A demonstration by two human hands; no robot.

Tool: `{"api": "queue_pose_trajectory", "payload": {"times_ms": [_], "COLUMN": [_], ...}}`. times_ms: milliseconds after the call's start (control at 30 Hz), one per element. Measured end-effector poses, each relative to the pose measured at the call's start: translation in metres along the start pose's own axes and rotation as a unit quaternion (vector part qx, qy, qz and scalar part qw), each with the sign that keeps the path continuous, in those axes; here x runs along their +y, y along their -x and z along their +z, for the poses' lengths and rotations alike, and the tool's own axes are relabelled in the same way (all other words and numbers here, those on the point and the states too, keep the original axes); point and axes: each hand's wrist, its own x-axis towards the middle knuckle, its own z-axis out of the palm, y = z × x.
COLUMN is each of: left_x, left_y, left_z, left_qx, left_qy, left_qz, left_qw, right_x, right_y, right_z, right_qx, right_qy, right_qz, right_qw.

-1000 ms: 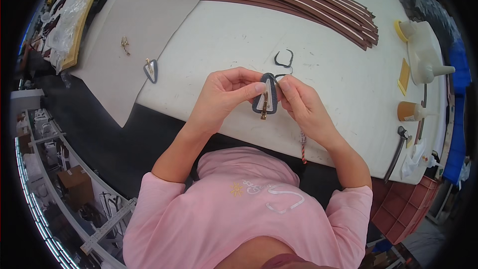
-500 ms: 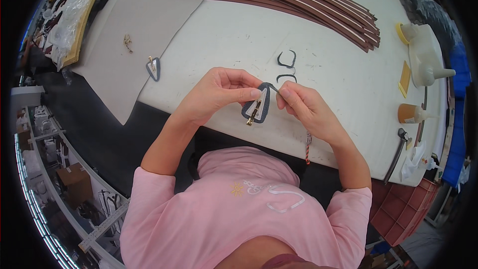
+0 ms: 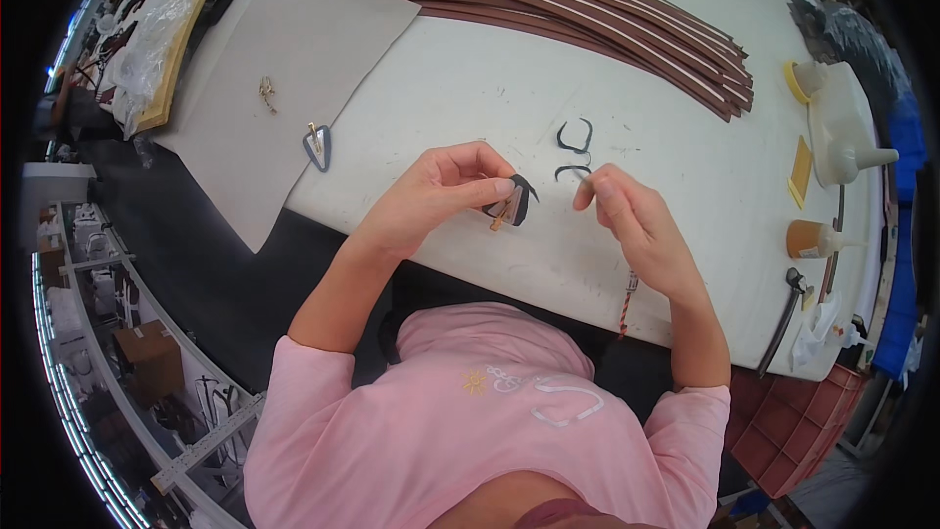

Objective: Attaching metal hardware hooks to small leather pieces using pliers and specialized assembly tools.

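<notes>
My left hand (image 3: 446, 191) pinches a small triangular dark-edged piece (image 3: 520, 208) by its upper left side, above the table's near edge. A gold-coloured metal fitting (image 3: 497, 222) sticks out of the piece's lower end, and a thin dark strip end hangs loose at its upper right. To the right, apart from the piece, my right hand (image 3: 634, 220) is closed with its fingers curled. A slim object with a red-and-white twisted cord (image 3: 625, 313) shows below its palm; the rest is hidden. Two curved dark strips (image 3: 575, 135) lie just beyond this hand.
A similar triangular piece (image 3: 317, 148) and a small gold-coloured part (image 3: 266, 94) lie by or on a grey sheet (image 3: 333, 34) at left. Long brown strips (image 3: 587, 29) are heaped at the back. A white bottle (image 3: 840, 127), an amber bottle (image 3: 807, 239) and a hammer (image 3: 783, 318) line the right.
My right hand has let go of the dark strip end and drawn away to the right. In my left hand the triangular piece has turned. The whole view has shifted slightly.
</notes>
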Motion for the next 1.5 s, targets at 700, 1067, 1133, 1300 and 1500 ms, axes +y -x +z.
{"api": "queue_pose_trajectory", "payload": {"times_ms": [700, 1067, 1133, 1300, 1500], "left_x": [0.004, -0.001, -0.003, -0.004, -0.005], "left_y": [0.001, 0.000, -0.001, 0.000, -0.003], "left_z": [0.019, 0.012, 0.013, 0.015, 0.014], "left_qx": [0.010, 0.032, 0.033, 0.006, -0.005], "left_qy": [0.012, -0.003, 0.000, 0.003, -0.012], "left_qz": [-0.004, 0.032, 0.032, -0.023, -0.027], "left_qw": [1.000, 0.999, 0.999, 1.000, 1.000], "right_x": [-0.002, 0.001, 0.003, 0.001, 0.007], "right_y": [0.005, 0.006, 0.006, 0.004, 0.002], "right_z": [0.025, 0.026, 0.028, 0.026, 0.026], "right_qx": [-0.035, -0.048, -0.038, -0.054, -0.065], "right_qy": [-0.055, -0.063, -0.071, -0.067, -0.091], "right_qz": [-0.010, 0.010, -0.007, 0.013, 0.023], "right_qw": [0.998, 0.997, 0.997, 0.996, 0.993]}}
